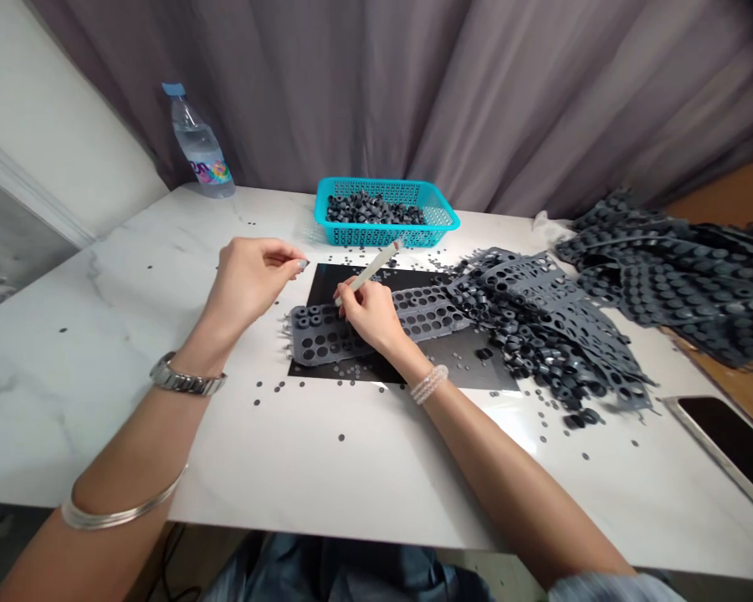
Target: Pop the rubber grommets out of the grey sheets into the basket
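My right hand (371,311) is closed round a pale pen-like stick (375,266), its upper end slanting up to the right. The lower end is hidden by my fingers. Beneath this hand lies a grey perforated rubber strip (317,339) with rows of round holes; a few raised rings stand at its left end. The strip rests on a dark rectangular mat (389,372). Left of the strip, my left hand (251,276) is held above the table with thumb and forefinger pinched together. Whatever is between those fingertips, if anything, is too small to make out.
A turquoise basket (386,237) of small dark rings stands at the back. Right of the mat are a pile of loose rings (540,359) and perforated sheets (558,309). More sheets (683,276), a phone (728,443) and a water bottle (204,150) lie around. Small discs are scattered about.
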### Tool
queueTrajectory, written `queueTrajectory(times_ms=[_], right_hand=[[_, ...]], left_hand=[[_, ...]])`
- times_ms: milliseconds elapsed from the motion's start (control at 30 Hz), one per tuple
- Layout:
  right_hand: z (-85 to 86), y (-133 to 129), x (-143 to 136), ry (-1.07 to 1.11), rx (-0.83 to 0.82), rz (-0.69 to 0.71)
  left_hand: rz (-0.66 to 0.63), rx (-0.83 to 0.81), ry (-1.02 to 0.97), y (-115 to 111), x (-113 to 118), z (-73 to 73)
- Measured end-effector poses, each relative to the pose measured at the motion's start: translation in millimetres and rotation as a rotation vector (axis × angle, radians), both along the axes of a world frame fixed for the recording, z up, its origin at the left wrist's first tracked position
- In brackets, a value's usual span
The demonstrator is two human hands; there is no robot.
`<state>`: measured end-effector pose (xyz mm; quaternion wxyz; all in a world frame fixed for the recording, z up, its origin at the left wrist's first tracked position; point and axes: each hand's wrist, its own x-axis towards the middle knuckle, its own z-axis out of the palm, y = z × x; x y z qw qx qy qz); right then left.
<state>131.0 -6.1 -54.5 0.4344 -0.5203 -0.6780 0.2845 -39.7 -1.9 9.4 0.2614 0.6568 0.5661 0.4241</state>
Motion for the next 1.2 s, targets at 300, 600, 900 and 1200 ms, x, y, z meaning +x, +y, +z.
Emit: queueTrajectory(times_ms=[300,600,900,1200], right_hand=[[-0.3,0.9,6.1,0.483,-0.144,-0.042],[-0.5,-4.2,-6.1,0.331,-0.121,0.008],[-3.9,-2.7,-10.4,0.141,-0.067,0.027],[-3.9,-3.7,-10.6,0.104,-0.023,0.022]], left_hand=[[-0.074,-0.648,-1.231,16.5,-2.9,-7.2],[-0.091,-0.667,-1.369,22.5,-15.5,-13.0],[-0.196,-0.169,0.285,3.8,-0.3,-14.1],[-0.251,-0.024,0.588,-3.8,8.8,-23.6]])
